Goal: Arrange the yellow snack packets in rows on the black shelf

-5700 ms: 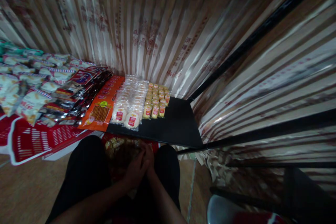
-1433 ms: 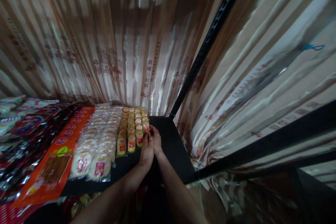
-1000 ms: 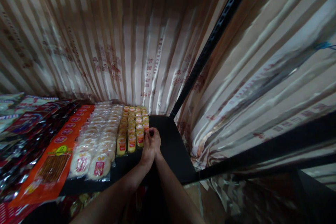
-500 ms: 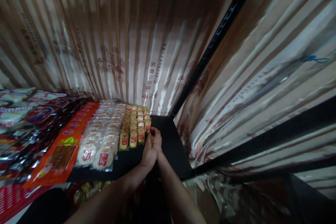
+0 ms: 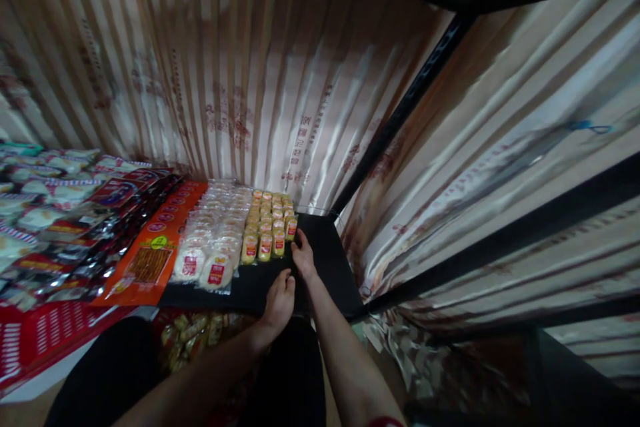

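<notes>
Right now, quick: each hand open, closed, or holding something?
Left hand: loosely curled; whether it holds anything cannot be told.
Right hand: beside the yellow packs; grip cannot be told.

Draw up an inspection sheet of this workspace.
Surface: black shelf, rows of snacks on it.
Goods: red-labelled yellow packets; left of them, wrapped white crackers, orange snack bag.
Clutter: red basket, front left; bulk yellow items below shelf.
Hands: right hand nearest the rightmost yellow packets, contact unclear; left hand at the shelf's front edge, grip unclear.
Cables: thin wire by back right corner.
Surroundings: striped curtains, black post.
</notes>
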Demonstrator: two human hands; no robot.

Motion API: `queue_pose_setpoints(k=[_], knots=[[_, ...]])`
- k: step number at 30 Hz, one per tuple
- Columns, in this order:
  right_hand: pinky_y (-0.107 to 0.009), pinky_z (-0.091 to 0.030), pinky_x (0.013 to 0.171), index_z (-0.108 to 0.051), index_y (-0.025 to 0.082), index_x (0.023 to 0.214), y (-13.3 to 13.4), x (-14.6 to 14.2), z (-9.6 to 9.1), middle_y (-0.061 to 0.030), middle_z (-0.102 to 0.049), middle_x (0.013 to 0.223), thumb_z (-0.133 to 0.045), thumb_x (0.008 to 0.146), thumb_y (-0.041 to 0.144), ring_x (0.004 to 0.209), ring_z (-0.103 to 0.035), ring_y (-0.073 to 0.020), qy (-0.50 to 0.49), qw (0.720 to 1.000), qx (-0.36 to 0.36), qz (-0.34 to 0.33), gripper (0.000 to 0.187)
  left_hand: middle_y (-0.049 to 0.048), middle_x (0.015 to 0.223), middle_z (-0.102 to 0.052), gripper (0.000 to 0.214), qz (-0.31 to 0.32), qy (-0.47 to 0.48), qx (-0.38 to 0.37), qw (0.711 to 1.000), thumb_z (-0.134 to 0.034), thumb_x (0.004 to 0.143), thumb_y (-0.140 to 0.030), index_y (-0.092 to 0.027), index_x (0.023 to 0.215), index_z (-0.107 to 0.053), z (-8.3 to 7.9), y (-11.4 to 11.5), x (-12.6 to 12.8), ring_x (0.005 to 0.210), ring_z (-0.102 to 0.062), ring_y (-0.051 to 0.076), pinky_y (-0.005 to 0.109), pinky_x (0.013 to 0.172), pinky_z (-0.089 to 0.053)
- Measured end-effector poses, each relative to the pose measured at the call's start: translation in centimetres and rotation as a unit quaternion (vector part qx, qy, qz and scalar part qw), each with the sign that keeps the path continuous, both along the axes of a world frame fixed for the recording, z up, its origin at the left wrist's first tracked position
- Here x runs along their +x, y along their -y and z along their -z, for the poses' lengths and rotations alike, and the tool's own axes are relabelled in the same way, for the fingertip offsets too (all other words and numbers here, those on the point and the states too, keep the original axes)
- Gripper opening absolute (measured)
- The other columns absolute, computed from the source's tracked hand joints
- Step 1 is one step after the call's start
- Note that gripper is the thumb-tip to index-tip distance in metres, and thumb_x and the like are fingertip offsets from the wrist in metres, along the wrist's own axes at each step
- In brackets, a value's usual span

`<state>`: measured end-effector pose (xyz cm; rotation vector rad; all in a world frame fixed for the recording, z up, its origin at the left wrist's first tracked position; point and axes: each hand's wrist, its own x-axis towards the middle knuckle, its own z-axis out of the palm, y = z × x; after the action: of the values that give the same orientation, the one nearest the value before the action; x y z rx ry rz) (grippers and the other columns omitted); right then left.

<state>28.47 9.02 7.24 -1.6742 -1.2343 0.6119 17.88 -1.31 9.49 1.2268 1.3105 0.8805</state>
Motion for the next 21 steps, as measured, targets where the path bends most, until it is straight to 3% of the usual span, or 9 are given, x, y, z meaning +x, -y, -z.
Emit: queue_pose_setpoints(k=[5,12,16,19,21], knots=[[-0.036,-0.037,0.1,-0.051,0.019,0.124,-0.7,-1.3,0.0,-0.0076,-0.057,0.122,-0.046,0.074,0.022,0.112,-0.052,-0.0187,-0.002,1.0,0.018,-0.004,0.05,0.0103,0.121,-0.058,0.037,-0.022,-0.007,-0.009,1.0,-0.035,0.085,-0.032,-0.017,0.112,-0.055,0.6,0.1,-0.8,0.11,-0.055,0.02,0.032,0.089,-0.047],[-0.037,-0.035,0.101,-0.053,0.015,0.121,-0.3,-1.6,0.6,-0.0103,-0.056,0.123,-0.045,0.074,0.022,0.115,-0.049,-0.0208,0.037,0.997,0.052,0.033,0.048,0.0128,0.115,-0.059,0.04,0.005,-0.016,0.027,0.999,-0.029,0.085,-0.031,-0.014,0.108,-0.057,1.2,0.6,-1.5,0.1,-0.059,0.019,0.032,0.083,-0.049],[-0.037,-0.035,0.101,-0.052,0.016,0.122,-0.2,-1.5,0.1,-0.0092,-0.057,0.121,-0.046,0.072,0.018,0.113,-0.05,-0.0198,0.027,0.999,0.029,0.006,0.05,0.0099,0.102,-0.064,0.039,0.003,-0.007,0.057,0.998,-0.028,0.085,-0.034,-0.016,0.099,-0.059,0.6,2.0,-2.2,0.086,-0.062,0.016,0.03,0.08,-0.049],[-0.038,-0.031,0.104,-0.054,0.017,0.119,0.6,-2.1,-1.0,-0.0082,-0.053,0.126,-0.046,0.071,0.017,0.118,-0.045,-0.0196,0.016,0.997,0.071,0.017,0.048,0.0081,0.096,-0.065,0.035,0.004,0.004,0.076,0.997,-0.031,0.085,-0.035,-0.017,0.091,-0.06,-0.3,3.8,-3.6,0.085,-0.062,0.016,0.029,0.079,-0.048],[-0.038,-0.036,0.099,-0.053,0.016,0.118,2.1,-2.9,-2.2,-0.0096,-0.053,0.125,-0.047,0.073,0.02,0.114,-0.048,-0.0194,-0.023,0.993,0.104,0.044,0.045,0.0062,0.091,-0.066,0.034,0.015,0.002,0.062,0.998,-0.032,0.085,-0.036,-0.018,0.089,-0.061,-0.3,5.2,-5.1,0.084,-0.061,0.016,0.028,0.076,-0.048]])
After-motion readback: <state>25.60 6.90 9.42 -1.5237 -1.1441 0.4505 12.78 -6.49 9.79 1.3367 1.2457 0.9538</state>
